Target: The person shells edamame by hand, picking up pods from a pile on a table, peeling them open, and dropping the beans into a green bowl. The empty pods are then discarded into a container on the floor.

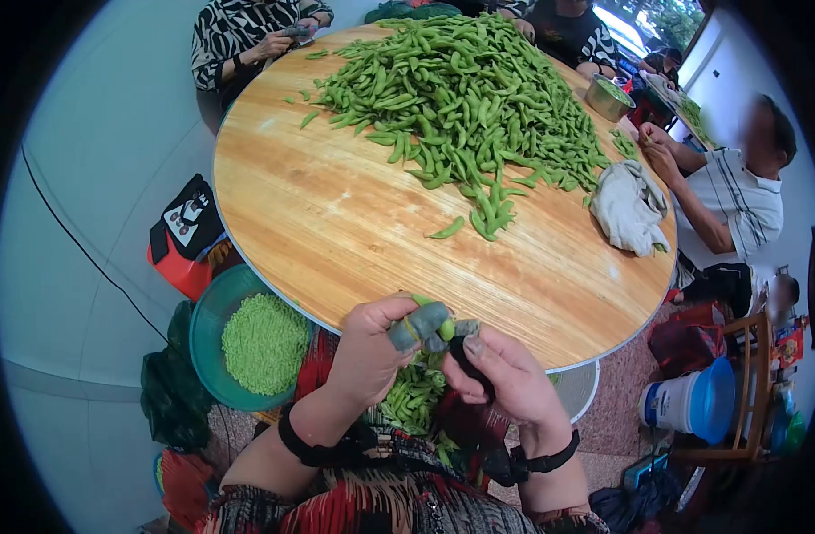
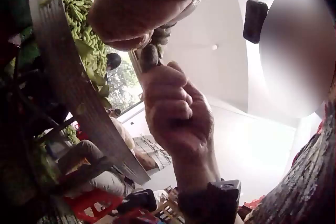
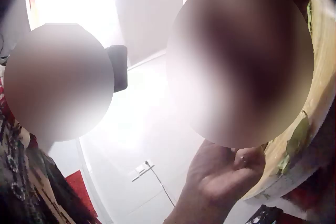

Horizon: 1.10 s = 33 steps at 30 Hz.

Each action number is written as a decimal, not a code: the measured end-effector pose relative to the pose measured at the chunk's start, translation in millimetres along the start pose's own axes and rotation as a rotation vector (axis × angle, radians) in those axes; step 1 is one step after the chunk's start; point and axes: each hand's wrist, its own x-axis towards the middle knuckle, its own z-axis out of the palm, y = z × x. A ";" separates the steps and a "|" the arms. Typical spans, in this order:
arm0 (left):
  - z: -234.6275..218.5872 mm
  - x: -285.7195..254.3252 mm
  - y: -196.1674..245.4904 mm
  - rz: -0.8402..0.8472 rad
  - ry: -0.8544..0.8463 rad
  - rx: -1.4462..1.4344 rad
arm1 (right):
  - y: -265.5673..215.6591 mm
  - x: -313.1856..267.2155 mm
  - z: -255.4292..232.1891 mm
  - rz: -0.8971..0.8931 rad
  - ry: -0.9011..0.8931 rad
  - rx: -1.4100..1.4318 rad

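Over the near edge of the round tabletop [image 1: 291,196], here we are with both hands together at one green pod [image 1: 421,301]! We see the left hand [image 1: 363,351] clamped on it, thumb against a finger in a grey covering [image 1: 416,327]. The right hand [image 1: 519,378] meets it there, fingers curled in, thumb and fingertip seemingly pinching the pod's other end, though the fingers hide part of that grip from us. Between them we spot a rounded green bean [image 1: 447,330], so we'd call this pod partway open.

And how do we stand overall? Down on the left, the teal basin [image 1: 207,356] holds a broad pile of shelled beans [image 1: 265,343], a good share done, we reckon. But look at the heap of pods [image 1: 461,98] on the tabletop (a proper mountain, that one)! More pods [image 1: 412,392] lie at the lap, below the hands. We judge there's far more left than finished. By the far edge sits a metal pot [image 1: 609,105] with green contents, and nearer us, just beside the heap, a crumpled pale cloth [image 1: 630,209].
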 end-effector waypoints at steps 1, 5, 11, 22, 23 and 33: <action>-0.4 0.4 1.3 -0.017 -0.005 -0.010 | -1.8 -0.1 -0.6 0.004 -0.002 -0.002; -2.2 4.1 -0.8 0.027 0.017 0.139 | -5.1 2.3 -2.9 0.097 -0.008 0.184; -3.7 5.0 12.3 0.136 -0.021 0.644 | 3.0 12.7 2.0 0.080 0.071 0.163; -21.0 12.8 14.3 0.129 0.026 0.591 | 16.5 26.3 14.7 0.013 0.128 0.044; -22.2 12.5 16.0 0.109 0.002 0.542 | 15.7 27.0 18.1 0.003 0.152 0.027; -52.3 29.0 8.3 0.083 -0.278 0.201 | 23.7 32.9 44.6 0.149 0.225 0.554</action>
